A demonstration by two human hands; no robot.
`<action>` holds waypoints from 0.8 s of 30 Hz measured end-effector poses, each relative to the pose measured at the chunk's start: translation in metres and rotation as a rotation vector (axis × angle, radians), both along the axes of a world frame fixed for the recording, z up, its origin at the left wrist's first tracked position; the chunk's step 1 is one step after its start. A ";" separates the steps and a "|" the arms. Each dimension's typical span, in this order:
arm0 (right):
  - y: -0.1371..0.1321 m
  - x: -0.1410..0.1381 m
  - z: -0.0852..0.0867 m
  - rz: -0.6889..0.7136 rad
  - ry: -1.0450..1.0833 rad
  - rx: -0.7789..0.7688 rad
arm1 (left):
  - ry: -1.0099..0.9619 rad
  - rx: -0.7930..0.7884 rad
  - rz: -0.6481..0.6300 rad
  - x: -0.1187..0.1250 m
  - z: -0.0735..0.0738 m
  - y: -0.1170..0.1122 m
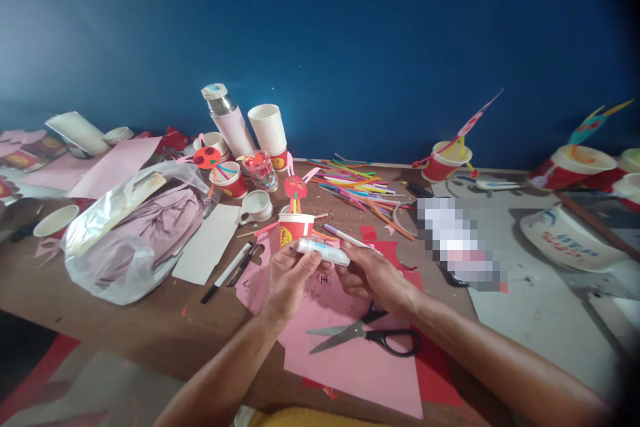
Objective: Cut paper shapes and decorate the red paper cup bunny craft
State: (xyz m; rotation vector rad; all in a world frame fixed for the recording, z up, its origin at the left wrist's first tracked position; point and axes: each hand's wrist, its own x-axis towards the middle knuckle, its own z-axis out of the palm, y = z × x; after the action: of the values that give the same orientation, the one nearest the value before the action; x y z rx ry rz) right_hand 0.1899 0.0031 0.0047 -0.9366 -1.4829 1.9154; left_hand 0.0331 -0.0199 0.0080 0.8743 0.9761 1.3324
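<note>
Between my left hand point(293, 277) and my right hand point(373, 273) is a small white tube-shaped object point(324, 251) with a pale blue patch; its exact kind is unclear. My left fingers are closed around its left part, and my right fingers pinch its right end. Just behind stands a red and white paper cup point(295, 225) with a red paper animal head point(295, 185) on top. Pink paper point(345, 360) lies under my hands. On it rest scissors point(363, 333) with black handles, blades apart.
To the left lie a plastic bag point(135, 233), a white card point(207, 243) and two pens point(227, 272). A pink flask point(230, 121) and stacked cups point(267, 128) stand at the back. Colourful pipe cleaners point(360, 187) are strewn behind; a blurred-out phone-like object point(457, 240) lies right.
</note>
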 end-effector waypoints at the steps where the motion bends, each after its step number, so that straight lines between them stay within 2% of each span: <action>1: 0.000 -0.001 -0.002 0.017 0.044 -0.084 | 0.017 0.006 0.001 -0.001 0.000 0.000; 2: 0.000 -0.002 -0.003 0.013 0.048 -0.099 | 0.027 0.004 0.004 -0.001 0.000 0.000; 3: 0.000 -0.001 -0.004 -0.008 0.014 -0.048 | 0.031 -0.008 0.006 -0.001 0.000 0.000; 7: 0.001 0.008 0.003 -0.134 -0.229 0.414 | -0.001 -0.072 0.046 -0.001 0.000 0.002; 10: 0.001 0.011 0.010 -0.174 -0.344 0.589 | -0.024 -0.085 0.063 0.000 0.000 0.003; 12: 0.000 0.009 0.011 -0.189 -0.309 0.531 | -0.032 -0.079 0.038 0.001 0.000 0.002; 13: 0.000 0.006 0.010 -0.179 -0.250 0.432 | -0.031 -0.066 0.020 0.001 -0.001 0.001; 16: -0.003 -0.002 0.004 -0.091 -0.027 0.002 | -0.005 -0.005 -0.022 0.001 -0.002 0.000; 17: -0.003 -0.003 0.003 -0.062 0.020 -0.101 | 0.008 0.010 -0.025 0.000 -0.002 -0.001; 18: -0.004 -0.004 0.001 -0.052 0.036 -0.135 | 0.019 0.014 -0.022 0.000 -0.002 -0.001; 20: -0.004 -0.002 0.001 -0.087 -0.038 0.004 | 0.028 -0.009 -0.008 0.000 -0.001 0.000; 24: -0.002 0.007 0.005 -0.181 -0.326 0.557 | 0.001 -0.088 0.036 0.000 -0.001 0.002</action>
State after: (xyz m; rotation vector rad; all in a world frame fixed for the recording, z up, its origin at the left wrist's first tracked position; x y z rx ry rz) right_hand 0.1973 0.0014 0.0101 -1.0942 -1.9033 1.1567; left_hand 0.0332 -0.0184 0.0066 0.7937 1.0478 1.3092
